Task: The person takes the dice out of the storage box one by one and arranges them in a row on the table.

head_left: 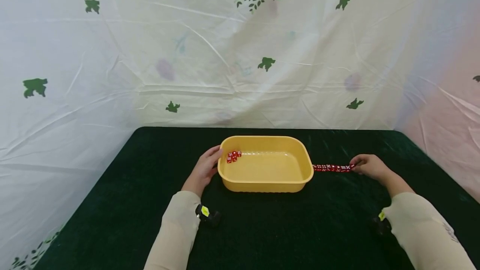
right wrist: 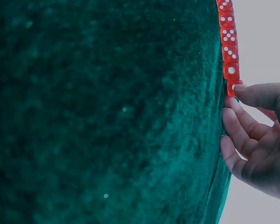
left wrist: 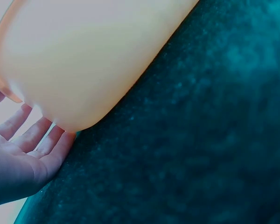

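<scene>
A yellow plastic basin stands on the table, and several red dice with white pips lie grouped inside it at the left end. My left hand holds the basin's left side. In the left wrist view the fingertips of that hand meet the outer wall, and the thumb is mostly out of frame. From the basin's right side a row of red dice runs rightward. My right hand is at its outer end, where thumb and forefinger pinch the last die, partly covered by the thumb.
Dark green velvety cloth covers the table. White sheets printed with green leaves hang behind and at both sides. A dark wrist camera sits at the left cuff.
</scene>
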The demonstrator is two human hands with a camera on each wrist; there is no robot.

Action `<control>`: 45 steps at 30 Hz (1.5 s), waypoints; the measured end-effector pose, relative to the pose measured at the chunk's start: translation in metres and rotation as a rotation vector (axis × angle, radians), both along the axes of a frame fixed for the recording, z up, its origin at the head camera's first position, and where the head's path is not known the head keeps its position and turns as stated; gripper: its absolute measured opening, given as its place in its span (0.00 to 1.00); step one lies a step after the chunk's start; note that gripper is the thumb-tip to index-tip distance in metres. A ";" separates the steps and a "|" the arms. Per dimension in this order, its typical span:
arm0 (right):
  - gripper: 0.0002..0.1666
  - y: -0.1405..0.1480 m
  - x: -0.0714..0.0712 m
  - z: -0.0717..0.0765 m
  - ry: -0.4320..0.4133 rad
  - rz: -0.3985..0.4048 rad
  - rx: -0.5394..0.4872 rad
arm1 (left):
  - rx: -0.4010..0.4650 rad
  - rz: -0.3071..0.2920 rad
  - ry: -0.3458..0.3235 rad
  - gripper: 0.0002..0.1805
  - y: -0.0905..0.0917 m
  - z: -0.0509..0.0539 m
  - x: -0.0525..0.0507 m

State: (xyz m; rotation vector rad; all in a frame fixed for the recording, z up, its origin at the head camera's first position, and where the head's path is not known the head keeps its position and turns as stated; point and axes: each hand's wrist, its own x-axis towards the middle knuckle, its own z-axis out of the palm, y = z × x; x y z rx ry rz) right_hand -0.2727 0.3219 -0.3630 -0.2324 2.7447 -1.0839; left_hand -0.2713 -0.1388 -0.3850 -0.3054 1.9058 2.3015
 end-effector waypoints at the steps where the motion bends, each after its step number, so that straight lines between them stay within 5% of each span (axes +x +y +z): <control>1: 0.12 0.000 0.000 0.000 -0.002 0.000 -0.001 | 0.001 -0.001 0.001 0.23 0.000 0.000 0.000; 22: 0.15 -0.001 0.001 0.008 -0.079 0.025 0.027 | 0.005 0.007 -0.002 0.21 0.001 -0.001 0.002; 45: 0.24 -0.028 -0.020 0.067 0.009 0.029 0.153 | 0.002 -0.002 0.000 0.21 0.000 0.000 -0.001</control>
